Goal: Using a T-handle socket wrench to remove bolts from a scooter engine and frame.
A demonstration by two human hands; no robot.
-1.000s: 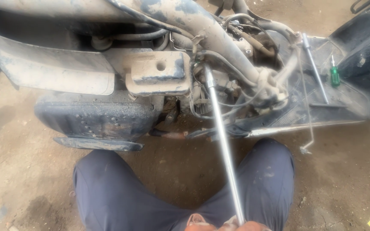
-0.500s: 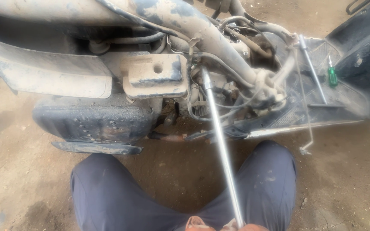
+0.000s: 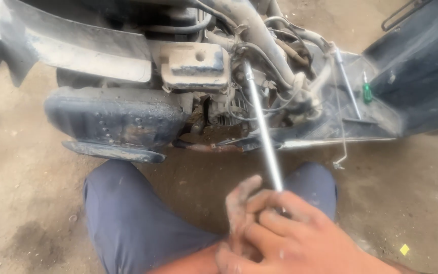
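A long shiny metal extension bar (image 3: 262, 127) runs from my hands up into the dusty engine area (image 3: 239, 96) of a stripped scooter lying on the ground. My right hand (image 3: 300, 233) is wrapped around the bar's near end. My left hand (image 3: 239, 213) sits under and beside it, fingers pressed against the same end, mostly hidden by the right hand. My knees in dark blue trousers (image 3: 138, 218) frame the bar on both sides.
A dark plastic body panel (image 3: 112, 116) and a grey mudguard piece (image 3: 77, 45) lie at the left. A green-handled screwdriver (image 3: 366, 91) and a thin metal rod (image 3: 348, 86) rest on the scooter's floorboard at right. Bare dirt ground surrounds everything.
The view has tilted down, so both hands on the bar's near end are now in sight. The bar stays seated in the engine area.
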